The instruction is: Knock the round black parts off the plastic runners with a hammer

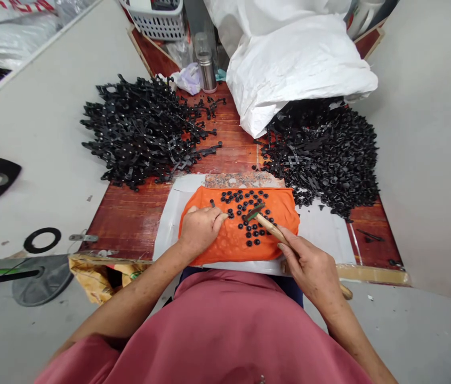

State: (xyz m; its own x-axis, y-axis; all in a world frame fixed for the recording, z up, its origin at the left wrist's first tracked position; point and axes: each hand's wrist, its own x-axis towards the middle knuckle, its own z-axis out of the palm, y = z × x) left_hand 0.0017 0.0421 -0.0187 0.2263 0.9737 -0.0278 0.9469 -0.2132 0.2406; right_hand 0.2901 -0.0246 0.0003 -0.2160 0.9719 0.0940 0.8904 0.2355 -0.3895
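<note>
An orange cloth lies on the board in front of me, with several small black round parts scattered over it. My left hand rests on the cloth's left side, fingers curled and pinched by a black part at its fingertips. My right hand is closed round the wooden handle of a small hammer, whose dark head lies over the black parts near the cloth's middle.
A pile of black plastic strips lies at the back left and a heap of black parts at the back right under a white sack. A metal flask, a basket, and a black ring on the grey floor.
</note>
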